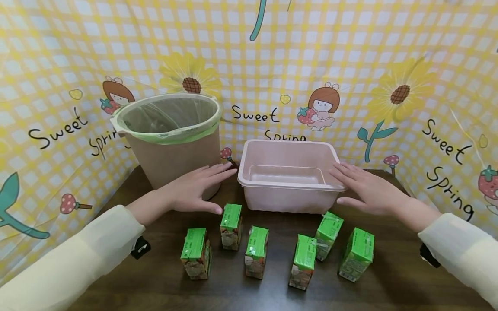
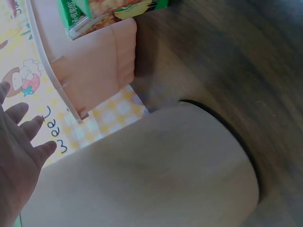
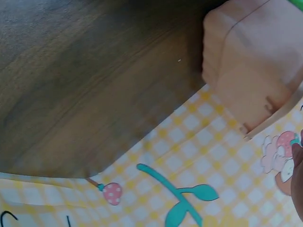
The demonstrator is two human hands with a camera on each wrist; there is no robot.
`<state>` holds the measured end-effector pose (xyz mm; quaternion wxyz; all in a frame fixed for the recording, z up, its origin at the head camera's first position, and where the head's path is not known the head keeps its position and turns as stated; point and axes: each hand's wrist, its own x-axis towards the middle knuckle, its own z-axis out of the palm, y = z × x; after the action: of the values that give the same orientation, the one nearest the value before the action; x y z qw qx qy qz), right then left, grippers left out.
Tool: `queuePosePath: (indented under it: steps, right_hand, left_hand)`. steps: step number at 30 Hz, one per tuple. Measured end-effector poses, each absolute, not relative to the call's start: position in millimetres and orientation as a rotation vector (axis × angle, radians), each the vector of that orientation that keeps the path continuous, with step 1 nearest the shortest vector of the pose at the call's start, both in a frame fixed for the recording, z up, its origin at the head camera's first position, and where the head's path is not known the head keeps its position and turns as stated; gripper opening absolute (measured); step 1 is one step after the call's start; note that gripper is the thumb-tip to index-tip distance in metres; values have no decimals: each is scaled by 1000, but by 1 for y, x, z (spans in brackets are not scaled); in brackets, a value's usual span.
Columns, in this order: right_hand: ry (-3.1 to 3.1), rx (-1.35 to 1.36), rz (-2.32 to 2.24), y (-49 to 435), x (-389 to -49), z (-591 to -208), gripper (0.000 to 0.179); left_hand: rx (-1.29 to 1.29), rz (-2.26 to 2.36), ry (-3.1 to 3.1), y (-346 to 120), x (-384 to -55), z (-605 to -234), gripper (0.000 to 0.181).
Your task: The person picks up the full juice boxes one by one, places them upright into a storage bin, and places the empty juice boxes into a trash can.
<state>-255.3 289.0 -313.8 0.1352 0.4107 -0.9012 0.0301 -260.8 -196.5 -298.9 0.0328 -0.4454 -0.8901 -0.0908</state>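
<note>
A pink plastic basin [image 1: 288, 199] stands on the dark wooden table between the two hands. My left hand [image 1: 196, 188], fingers straight and holding nothing, hovers in front of the trash can [image 1: 179, 160], its fingertips pointing at the basin's left rim. My right hand [image 1: 369, 192] is also flat with fingers extended, its fingertips overlapping the basin's right rim in the head view. Several small drink cartons with green tops stand in front of the basin; one carton [image 1: 232, 226] is just below the left thumb, and another carton [image 1: 328, 235] lies nearest the right hand.
The tall trash can holds a translucent liner [image 1: 163, 114] folded over its rim. More cartons stand toward the front, including one at the left [image 1: 196, 255] and one at the right [image 1: 355, 255]. A yellow checked cloth [image 1: 249, 65] hangs behind and along both sides.
</note>
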Motion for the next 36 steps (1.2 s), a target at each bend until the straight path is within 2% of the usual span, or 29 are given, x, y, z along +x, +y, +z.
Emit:
queuePosePath:
  steps: [16, 27, 36]
  right_hand:
    - [-2520, 1115, 192, 302, -273, -345, 62]
    - [-2458, 1096, 218, 299, -279, -352, 48]
    - [-2448, 1078, 205, 299, -282, -355, 46]
  left_hand:
    - [-1320, -481, -2755, -228, -231, -325, 93]
    - [-1299, -703, -2739, -243, -212, -349, 88]
    - [-1259, -882, -2710, -251, -201, -363, 82]
